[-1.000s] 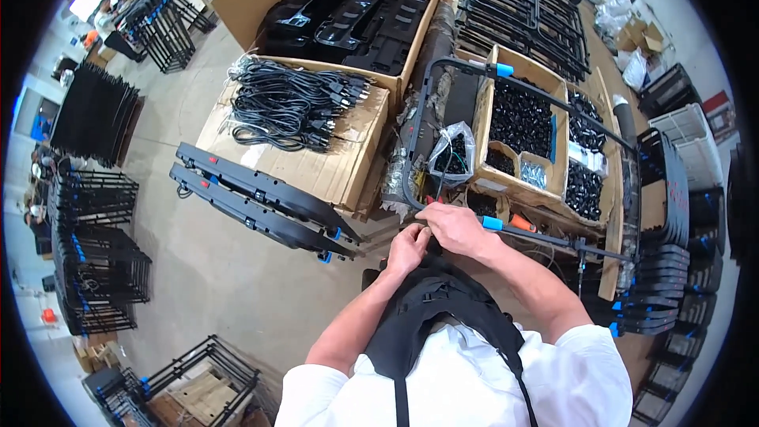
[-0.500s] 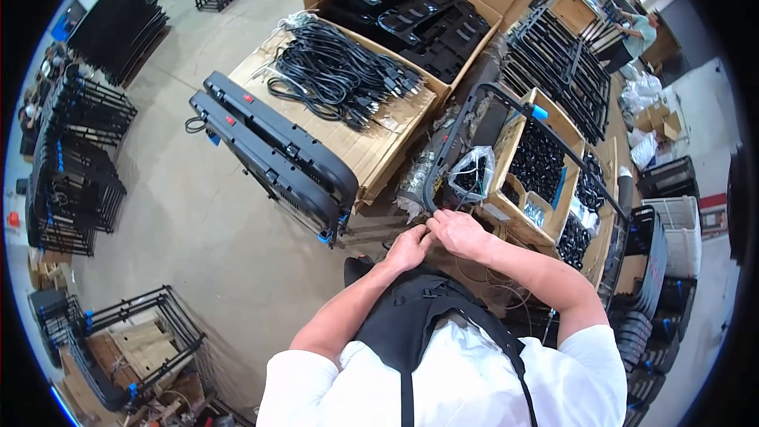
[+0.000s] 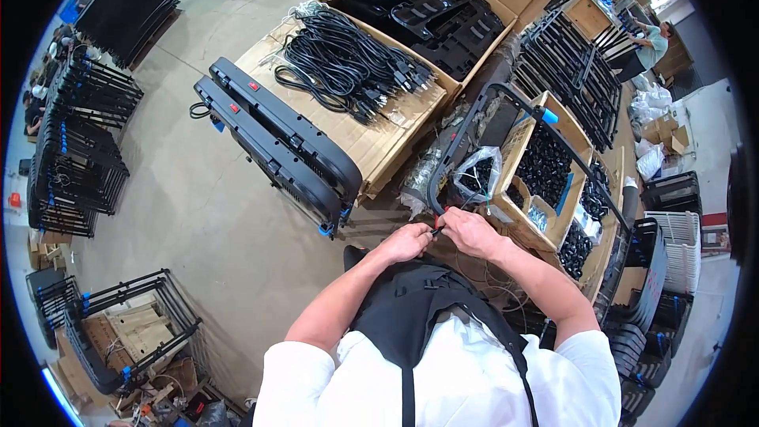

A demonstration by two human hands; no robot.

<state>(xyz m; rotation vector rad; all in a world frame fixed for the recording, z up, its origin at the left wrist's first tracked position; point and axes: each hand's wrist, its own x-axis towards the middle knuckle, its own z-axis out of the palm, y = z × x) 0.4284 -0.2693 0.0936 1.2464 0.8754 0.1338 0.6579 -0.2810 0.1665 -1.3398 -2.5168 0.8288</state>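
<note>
My left hand [image 3: 409, 243] and my right hand [image 3: 468, 233] are pinched close together in front of my black apron [image 3: 431, 294]. A small red piece [image 3: 440, 222] shows at the fingertips of my right hand. Between the two hands sits a thin dark piece [image 3: 436, 231], its left end at my left fingertips. Both are mostly covered by the fingers, so their kind cannot be made out. Just beyond the hands is the lower bend of a black tube frame [image 3: 432, 190], which rises away and leans over wooden parts bins.
Bundled black cables [image 3: 348, 59] lie on a cardboard box [image 3: 265, 51], with two black panels [image 3: 285, 154] standing at its left. Behind is a carton of black plastic covers [image 3: 431, 16]. Small black parts [image 3: 543, 166] fill a wooden bin [image 3: 514, 160]. Another person [image 3: 652, 47] stands far right.
My hands have drawn slightly apart, the right a little to the right. The red piece and the dark piece between the hands have come into sight.
</note>
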